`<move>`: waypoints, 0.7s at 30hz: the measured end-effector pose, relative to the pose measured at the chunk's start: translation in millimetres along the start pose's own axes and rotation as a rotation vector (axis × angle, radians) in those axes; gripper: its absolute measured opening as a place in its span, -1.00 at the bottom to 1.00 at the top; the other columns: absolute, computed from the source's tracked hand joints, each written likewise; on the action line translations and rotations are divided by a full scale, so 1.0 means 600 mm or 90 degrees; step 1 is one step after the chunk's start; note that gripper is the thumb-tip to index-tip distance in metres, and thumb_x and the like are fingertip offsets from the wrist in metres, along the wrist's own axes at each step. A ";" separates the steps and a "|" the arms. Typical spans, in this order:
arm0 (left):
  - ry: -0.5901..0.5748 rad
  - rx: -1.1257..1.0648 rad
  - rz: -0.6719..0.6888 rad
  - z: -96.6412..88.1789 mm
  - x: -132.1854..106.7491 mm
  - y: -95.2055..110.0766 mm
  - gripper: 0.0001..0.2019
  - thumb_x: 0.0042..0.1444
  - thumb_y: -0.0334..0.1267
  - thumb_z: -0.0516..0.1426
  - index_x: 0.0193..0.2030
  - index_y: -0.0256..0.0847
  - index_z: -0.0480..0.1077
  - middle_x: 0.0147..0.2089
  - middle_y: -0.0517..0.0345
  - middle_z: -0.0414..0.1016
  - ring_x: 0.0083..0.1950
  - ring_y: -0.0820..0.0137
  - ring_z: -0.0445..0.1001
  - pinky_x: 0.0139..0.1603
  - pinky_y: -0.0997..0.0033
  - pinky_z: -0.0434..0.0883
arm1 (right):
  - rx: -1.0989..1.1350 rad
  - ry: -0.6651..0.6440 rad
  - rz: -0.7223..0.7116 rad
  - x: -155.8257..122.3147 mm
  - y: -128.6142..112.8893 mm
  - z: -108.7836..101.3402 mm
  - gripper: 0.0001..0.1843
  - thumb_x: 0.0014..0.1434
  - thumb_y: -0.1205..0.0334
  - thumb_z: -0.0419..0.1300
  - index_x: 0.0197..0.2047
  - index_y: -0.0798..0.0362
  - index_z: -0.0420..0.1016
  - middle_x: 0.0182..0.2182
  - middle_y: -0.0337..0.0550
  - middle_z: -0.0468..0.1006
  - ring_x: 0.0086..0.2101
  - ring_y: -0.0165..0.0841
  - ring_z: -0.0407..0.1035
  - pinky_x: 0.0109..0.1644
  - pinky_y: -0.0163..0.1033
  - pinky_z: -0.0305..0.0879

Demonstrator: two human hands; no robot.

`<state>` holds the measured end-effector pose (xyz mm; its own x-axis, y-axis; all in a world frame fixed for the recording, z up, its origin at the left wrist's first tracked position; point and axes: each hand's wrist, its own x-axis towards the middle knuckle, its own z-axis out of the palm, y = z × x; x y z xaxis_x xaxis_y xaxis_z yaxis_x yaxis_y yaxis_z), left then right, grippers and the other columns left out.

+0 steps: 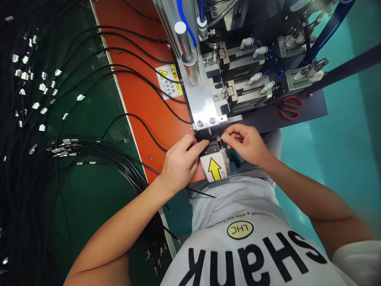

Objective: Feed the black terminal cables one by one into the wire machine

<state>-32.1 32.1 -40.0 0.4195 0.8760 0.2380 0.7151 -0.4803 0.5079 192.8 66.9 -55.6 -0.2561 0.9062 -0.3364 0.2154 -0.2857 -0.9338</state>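
Observation:
My left hand (181, 161) is closed in a pinch at the black fixture (212, 147) at the front of the metal machine (205, 95); it seems to hold the end of a thin black cable. My right hand (245, 143) pinches small red and black wire ends at the same fixture from the right side. Both hands nearly touch across the fixture. Just below it sits a white label with a yellow arrow (214, 168). What sits inside the fixture is hidden by my fingers.
Several black cables (139, 67) run across the orange bench top (143, 103) to the machine. Many more cables with metal plugs (41, 87) lie on the green surface at left. Red-handled scissors (290, 108) rest on the machine base at right. A yellow warning sticker (169, 80) is beside the column.

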 end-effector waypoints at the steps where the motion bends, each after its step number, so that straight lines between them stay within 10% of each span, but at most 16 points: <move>1: -0.001 0.003 0.004 0.000 0.001 0.000 -0.68 0.32 -0.41 -0.03 0.06 -0.16 0.47 -0.26 0.06 0.38 -0.18 0.38 0.46 -0.31 0.45 0.41 | -0.015 0.003 -0.005 0.000 0.000 0.000 -0.78 0.19 0.08 0.28 -0.31 0.07 0.48 -0.45 -0.19 0.52 -0.47 -0.39 0.40 -0.37 -0.25 0.33; 21: -0.034 0.172 0.082 0.009 0.002 0.002 -0.63 0.35 -0.33 -0.08 0.14 -0.17 0.45 -0.24 0.00 0.46 -0.24 0.32 0.42 -0.31 0.33 0.27 | -0.190 0.045 -0.011 -0.005 -0.015 0.006 -0.86 0.23 0.16 0.21 -0.34 0.02 0.43 -0.47 -0.13 0.55 -0.43 -0.26 0.47 -0.39 -0.21 0.33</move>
<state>-27.6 32.2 -43.4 0.5396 0.8073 0.2389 0.7742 -0.5873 0.2358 188.2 65.5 -46.5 -0.1981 0.9325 -0.3019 0.4812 -0.1758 -0.8588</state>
